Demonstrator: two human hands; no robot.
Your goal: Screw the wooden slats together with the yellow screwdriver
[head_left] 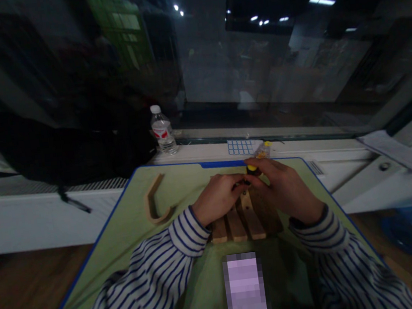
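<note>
My right hand (285, 185) is closed round a short yellow-and-black screwdriver (252, 168), seen only at its handle between thumb and fingers. Close beside it, my left hand (218, 196) is pinched near the screwdriver's lower end; whatever sits between those fingertips is too small and dark to make out. Both hands are over a wooden piece made of parallel slats (254, 221), which lies on the folding table. Small dark holes or screw heads show on the slats. The hands hide the far part of this piece.
A bent wooden strip (150, 201) lies on the green tabletop (126, 239) at left. A phone-like pixelated rectangle (245, 290) is near the front. Beyond the table, the sill holds a water bottle (163, 132), a small plastic bag (262, 150) and a black bag (88, 144).
</note>
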